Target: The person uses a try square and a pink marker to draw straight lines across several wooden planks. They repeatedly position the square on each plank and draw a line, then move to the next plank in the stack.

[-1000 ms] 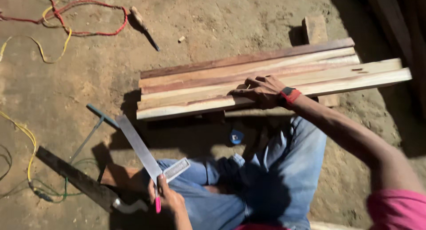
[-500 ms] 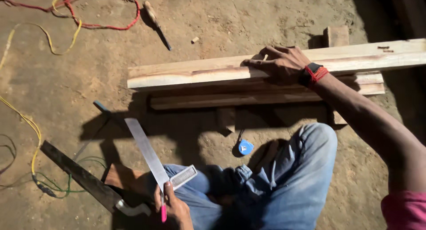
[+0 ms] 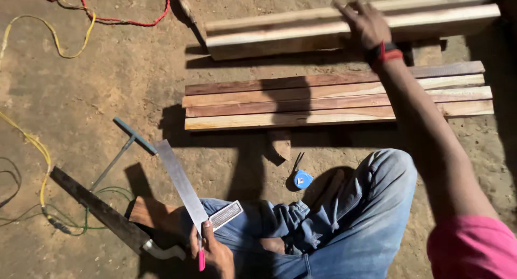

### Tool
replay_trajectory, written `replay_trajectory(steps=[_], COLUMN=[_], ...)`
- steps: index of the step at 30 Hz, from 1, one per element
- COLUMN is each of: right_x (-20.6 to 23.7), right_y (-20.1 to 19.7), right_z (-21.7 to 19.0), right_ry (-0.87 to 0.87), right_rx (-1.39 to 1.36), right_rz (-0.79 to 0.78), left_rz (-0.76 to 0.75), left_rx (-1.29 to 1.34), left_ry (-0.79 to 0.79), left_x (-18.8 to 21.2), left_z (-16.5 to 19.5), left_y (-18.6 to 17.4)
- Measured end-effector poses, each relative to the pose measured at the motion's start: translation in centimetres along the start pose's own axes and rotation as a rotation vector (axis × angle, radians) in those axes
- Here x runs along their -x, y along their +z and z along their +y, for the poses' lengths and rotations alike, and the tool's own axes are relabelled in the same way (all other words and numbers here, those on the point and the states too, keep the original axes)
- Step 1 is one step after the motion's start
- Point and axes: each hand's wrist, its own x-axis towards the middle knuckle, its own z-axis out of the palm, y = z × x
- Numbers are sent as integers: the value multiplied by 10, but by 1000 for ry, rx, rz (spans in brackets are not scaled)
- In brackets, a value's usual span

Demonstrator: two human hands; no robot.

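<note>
We see the right hand (image 3: 366,23) stretched far forward, fingers spread flat on the pale sawn wooden plank (image 3: 344,28) lying at the top of the view, apart from the others; its grip is open, pressing down rather than wrapped around the wood, which suits sliding or steadying a long board. A red wristband (image 3: 389,54) sits on that wrist. The left hand (image 3: 212,249) rests low by the knee, its grip closed on a steel try square with a long flat blade (image 3: 186,190) and a pink pencil (image 3: 201,259), the blade pointing up and away so both tools stay ready.

Between the hands lies a stack of reddish and pale wooden boards (image 3: 334,101), edges aligned side by side. Near the bent knee in blue jeans (image 3: 344,225) sits a small blue tape measure (image 3: 303,179). A dark handsaw (image 3: 102,211) and a T-shaped metal tool (image 3: 126,144) lie to the left.

The floor (image 3: 107,79) is bare packed earth, sunlit with hard shadows, crossed by a yellow cable (image 3: 32,141) and a red cable (image 3: 124,18).
</note>
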Motion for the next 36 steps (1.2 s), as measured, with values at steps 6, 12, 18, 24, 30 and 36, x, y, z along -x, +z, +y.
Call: replay_trajectory(steps=[6, 12, 18, 24, 30, 36], right_x=[120, 179, 207, 212, 196, 190], right_y=[39, 71, 69, 61, 52, 54], right_z=[-69, -86, -94, -106, -121, -127], right_ry=[-386, -256, -281, -338, -256, -247], right_rx=[-233, -148, -33, -15, 9, 58], right_rz=[50, -5, -73, -149, -205, -202], left_rz=[-7, -23, -16, -42, -30, -29], left_rx=[64, 163, 227, 281, 292, 305], left_ry=[-28, -16, 5, 18, -5, -67], left_x=[-3, -3, -7, -7, -9, -7], left_z=[-9, -23, -30, -27, -21, -21], left_y=[5, 8, 15, 16, 21, 21])
